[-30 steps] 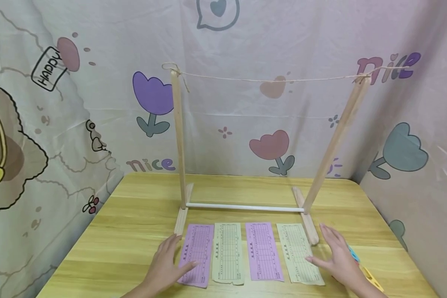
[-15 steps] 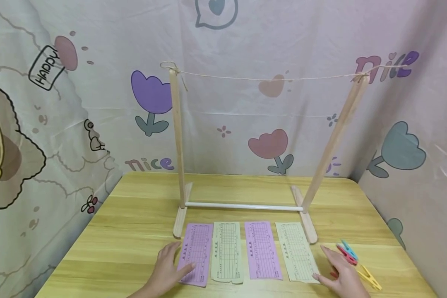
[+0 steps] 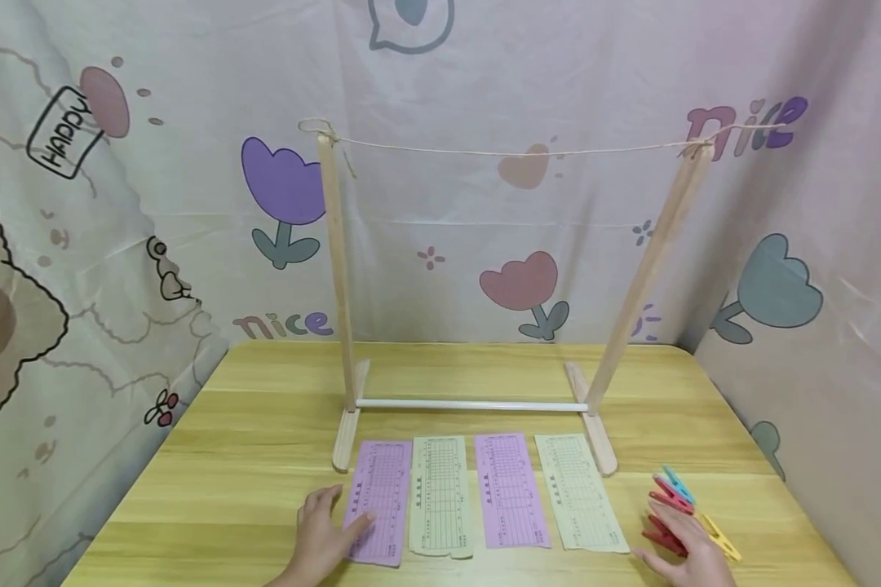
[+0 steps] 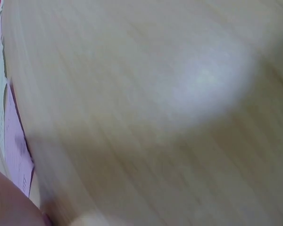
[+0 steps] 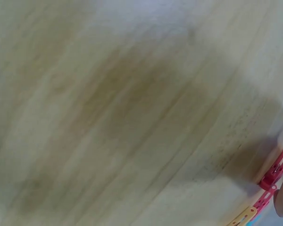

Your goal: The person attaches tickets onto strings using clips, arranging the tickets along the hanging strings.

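My left hand [image 3: 319, 538] rests at the left purple paper slip [image 3: 382, 501], its thumb over the slip's lower part. To the right lie a pale green slip [image 3: 440, 496], another purple slip [image 3: 510, 491] and another green slip [image 3: 580, 493], all printed with grids. At the right, my right hand [image 3: 696, 556] is over a small group of plastic clothespins, fingers loosely extended. A dark red clothespin [image 3: 659, 534] lies beside its fingers. Close by are a pinkish-red clothespin [image 3: 674, 495], a blue clothespin [image 3: 681, 487] and a yellow clothespin [image 3: 721, 538]. Neither hand visibly grips anything.
Behind the slips stands a wooden frame [image 3: 338, 277] with a white crossbar [image 3: 470, 405] low down. Thin twine [image 3: 477, 152] runs between its post tops, with loose ends. The wooden table [image 3: 213, 456] meets a patterned cloth backdrop [image 3: 411, 285].
My right hand has moved from beside the right green slip, rightward and toward me, to the clothespins. The left hand stays by the left purple slip. The head view has shifted slightly.
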A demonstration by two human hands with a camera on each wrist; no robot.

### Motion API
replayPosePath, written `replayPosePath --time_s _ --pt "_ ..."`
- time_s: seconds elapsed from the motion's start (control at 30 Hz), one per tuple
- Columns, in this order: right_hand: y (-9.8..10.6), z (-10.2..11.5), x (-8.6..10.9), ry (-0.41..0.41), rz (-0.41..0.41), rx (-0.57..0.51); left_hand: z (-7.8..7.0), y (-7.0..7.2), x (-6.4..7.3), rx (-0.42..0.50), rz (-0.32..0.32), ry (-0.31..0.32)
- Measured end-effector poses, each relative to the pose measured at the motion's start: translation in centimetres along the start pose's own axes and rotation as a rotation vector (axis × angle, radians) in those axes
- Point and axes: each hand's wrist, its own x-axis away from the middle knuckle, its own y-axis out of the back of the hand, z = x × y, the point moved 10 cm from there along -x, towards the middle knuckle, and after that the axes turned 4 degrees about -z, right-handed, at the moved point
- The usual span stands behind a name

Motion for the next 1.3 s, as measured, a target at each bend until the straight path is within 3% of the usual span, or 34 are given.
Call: replayPosePath --time_s 0.1,0.2,0.3,0.53,0.73,1.0,1.3 --pt "-0.1 -0.9 0.2 -0.091 0.052 0.077 -0.1 0.1 0.0 -0.003 -0.038 -0.012" --pt "-0.5 -2.0 0.6 -0.174 0.167 0.168 -0.1 0.1 0.0 -0.006 -0.077 -0.006" --pt "-0.9 -2.6 0.7 -0.197 0.237 0.198 -0.1 0.2 0.0 -0.024 -0.126 0.005" --pt "-0.8 -2.6 0.4 -0.159 0.184 0.205 -0.2 0.0 -0.3 -0.069 -0.187 0.033" --pt "-1.2 -2.9 0.3 -0.168 0.228 0.212 -0.3 0.0 -0.4 -0.075 -0.204 0.068" --pt "-2.2 -3.3 0.1 -0.197 0.321 0.22 -0.8 -0.2 -0.5 -0.102 -0.201 0.084" --pt "-2.5 -2.8 -0.2 -0.156 0.289 0.218 -1.4 0.2 -0.6 -0.109 -0.172 0.064"
